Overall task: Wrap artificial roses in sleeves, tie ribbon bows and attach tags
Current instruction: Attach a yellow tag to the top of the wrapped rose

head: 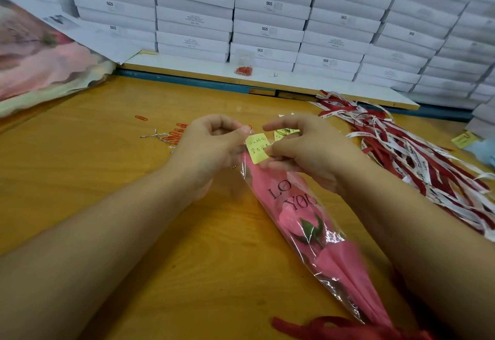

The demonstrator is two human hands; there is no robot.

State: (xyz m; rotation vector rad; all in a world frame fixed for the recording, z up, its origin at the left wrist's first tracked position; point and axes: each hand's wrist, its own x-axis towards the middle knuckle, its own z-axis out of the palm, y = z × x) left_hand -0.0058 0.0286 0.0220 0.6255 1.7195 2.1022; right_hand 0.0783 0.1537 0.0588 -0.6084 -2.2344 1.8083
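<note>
Both hands meet at the open top of a sleeve (308, 221) that lies on the bench (107, 157), running from mid-bench back toward the person's right. The left hand (214, 149) is curled, with its thumb and forefinger pinched together at the top left corner of a yellow tag (257, 148). A speck of red shows there, but I cannot tell what it is. The right hand (302, 152) pinches the tag's right edge between thumb and fingers, holding it against the sleeve's mouth. The tag bears handwriting and sits right at the sleeve's upper end.

The sleeve is clear film over pink paper with dark lettering. A pink rose (290, 213) with green leaves lies inside it, head toward the hands. At the narrow lower end, by the right forearm, is a red bow (334, 326).

Red and white ribbons (417, 157) lie in a loose heap to the right. More yellow tags (282, 132) sit just behind the right hand. Red clips (175, 137) and silver ties (158, 134) lie left of the left hand, with one clip apart from them. White boxes (267, 18) are stacked along the back, and a pile of pink sheets (40, 61) rests at the far left.
</note>
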